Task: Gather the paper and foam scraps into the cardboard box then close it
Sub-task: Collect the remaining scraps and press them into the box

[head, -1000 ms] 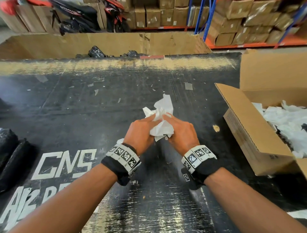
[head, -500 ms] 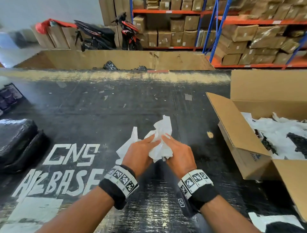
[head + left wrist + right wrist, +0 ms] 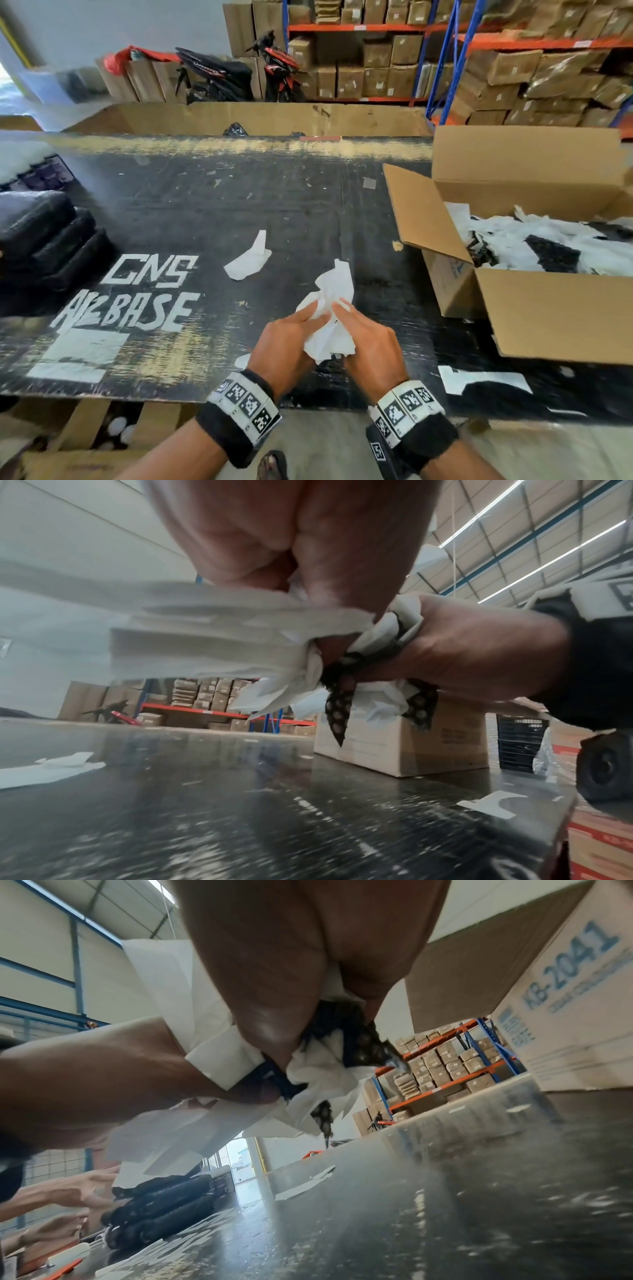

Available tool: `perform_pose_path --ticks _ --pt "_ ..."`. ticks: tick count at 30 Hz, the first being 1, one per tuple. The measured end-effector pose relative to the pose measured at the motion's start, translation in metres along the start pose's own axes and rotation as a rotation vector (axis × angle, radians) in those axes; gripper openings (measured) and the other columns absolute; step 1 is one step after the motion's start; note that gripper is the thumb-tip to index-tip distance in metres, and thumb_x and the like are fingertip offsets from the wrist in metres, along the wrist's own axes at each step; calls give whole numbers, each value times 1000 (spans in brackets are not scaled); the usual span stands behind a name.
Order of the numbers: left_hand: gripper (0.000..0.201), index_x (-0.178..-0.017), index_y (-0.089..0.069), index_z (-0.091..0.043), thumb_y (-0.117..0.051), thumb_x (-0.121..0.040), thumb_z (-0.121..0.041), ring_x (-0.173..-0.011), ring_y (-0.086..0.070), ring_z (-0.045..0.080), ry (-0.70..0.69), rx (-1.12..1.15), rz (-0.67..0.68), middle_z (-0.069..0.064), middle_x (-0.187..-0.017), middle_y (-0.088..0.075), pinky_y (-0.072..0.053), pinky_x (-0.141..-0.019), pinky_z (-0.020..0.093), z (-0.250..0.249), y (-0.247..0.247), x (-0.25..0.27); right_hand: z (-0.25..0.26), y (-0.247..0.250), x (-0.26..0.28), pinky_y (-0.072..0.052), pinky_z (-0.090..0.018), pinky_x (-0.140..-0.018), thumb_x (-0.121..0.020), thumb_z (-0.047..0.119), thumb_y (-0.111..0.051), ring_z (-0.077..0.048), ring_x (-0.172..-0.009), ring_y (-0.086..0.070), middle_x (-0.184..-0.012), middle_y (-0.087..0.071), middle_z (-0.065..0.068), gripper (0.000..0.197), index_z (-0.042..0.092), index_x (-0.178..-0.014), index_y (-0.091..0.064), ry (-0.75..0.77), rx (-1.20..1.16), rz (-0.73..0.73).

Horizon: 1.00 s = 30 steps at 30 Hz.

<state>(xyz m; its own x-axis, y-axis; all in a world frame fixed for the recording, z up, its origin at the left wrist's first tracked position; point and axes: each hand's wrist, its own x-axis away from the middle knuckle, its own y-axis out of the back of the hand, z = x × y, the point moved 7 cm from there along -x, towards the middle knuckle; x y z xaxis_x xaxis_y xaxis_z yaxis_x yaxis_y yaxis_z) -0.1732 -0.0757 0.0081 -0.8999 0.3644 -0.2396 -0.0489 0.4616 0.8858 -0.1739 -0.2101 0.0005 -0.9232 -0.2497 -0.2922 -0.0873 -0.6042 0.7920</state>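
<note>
Both hands grip one crumpled wad of white paper scraps mixed with black perforated foam, held a little above the black table near its front edge. My left hand holds the wad's left side and my right hand its right side, fingers curled into it. The same wad shows between both palms in the right wrist view. The open cardboard box stands at the table's right, holding white and black scraps. A loose white scrap lies left of the wad, and another scrap lies by the front edge.
Stacked black foam pieces sit at the table's left edge, where another person's hand reaches. The box's near flap hangs out over the table. A long cardboard bin runs behind the table. Shelves of cartons fill the background.
Both hands have drawn the wad back toward the table's front edge. One white scrap has dropped from the bundle and lies on the table to the left.
</note>
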Motion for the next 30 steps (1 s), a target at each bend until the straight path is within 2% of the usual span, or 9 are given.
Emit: perform_pose_path --ticks 3,7,10,14,19,23,26,28,30 --pt "71 -123 -72 -32 -96 -58 -18 -91 -76 14 -56 27 -19 0 -130 -69 -57 -78 23 -38 3 4 -8 30 26 -54 -35 -97 -81 10 -78 -23 -119 -64 -144 -55 -3 67 19 -142 -52 -21 31 -37" --pt "73 -130 -67 -32 -96 -63 -26 -101 -74 13 -154 88 -42 -1 -140 -61 -49 -89 16 -87 12 -4 -11 86 52 -57 -33 -91 -73 22 -88 -20 -115 -66 -139 -59 -8 73 13 -139 -56 5 81 -169" --pt "66 -131 -67 -32 -92 -69 -29 -109 -69 7 -256 130 -101 -8 -144 -55 -45 -95 10 -125 23 -20 -15 130 65 -58 -34 -90 -73 20 -87 -18 -116 -66 -138 -60 -9 71 10 -137 -58 14 113 -300" --pt "64 -132 -68 -30 -90 -73 -17 -120 -64 9 -397 237 -143 -8 -148 -53 -56 -96 28 -182 34 -54 -22 199 79 -47 -21 -101 -88 31 -70 -13 -123 -60 -137 -60 -7 53 9 -136 -59 17 162 -491" --pt "60 -133 -67 -29 -86 -77 -19 -126 -60 12 -555 250 -159 -5 -148 -55 -53 -101 29 -257 51 -109 -42 283 82 -44 -22 -103 -71 -1 -81 -17 -123 -60 -135 -61 -8 67 7 -134 -61 -31 285 -637" --pt "51 -128 -69 -35 -81 -80 -22 -111 -68 16 -636 201 -212 -11 -141 -61 -56 -82 27 -308 58 -158 -67 340 70 -44 -22 -95 -65 -9 -78 -23 -108 -69 -125 -68 -10 66 9 -127 -67 -63 395 -718" --pt "41 -117 -74 -32 -76 -79 -17 -91 -70 21 -663 188 -205 -8 -116 -72 -43 -66 22 -333 55 -195 -86 374 49 -45 -19 -87 -64 -2 -82 -24 -98 -72 -117 -72 -10 61 11 -123 -69 -73 472 -676" --pt "39 -111 -76 -30 -77 -77 -10 -84 -69 22 -660 150 -220 -5 -102 -74 -44 -65 23 -344 52 -219 -96 391 33 -53 -27 -71 -64 1 -82 -28 -84 -74 -102 -76 -9 53 12 -115 -74 -62 538 -643" --pt "31 -104 -77 -28 -78 -78 -10 -78 -68 23 -654 110 -239 -4 -93 -74 -49 -63 27 -354 51 -241 -112 405 14 -50 -27 -58 -60 1 -82 -30 -66 -72 -82 -77 -6 43 16 -100 -77 -41 572 -611"
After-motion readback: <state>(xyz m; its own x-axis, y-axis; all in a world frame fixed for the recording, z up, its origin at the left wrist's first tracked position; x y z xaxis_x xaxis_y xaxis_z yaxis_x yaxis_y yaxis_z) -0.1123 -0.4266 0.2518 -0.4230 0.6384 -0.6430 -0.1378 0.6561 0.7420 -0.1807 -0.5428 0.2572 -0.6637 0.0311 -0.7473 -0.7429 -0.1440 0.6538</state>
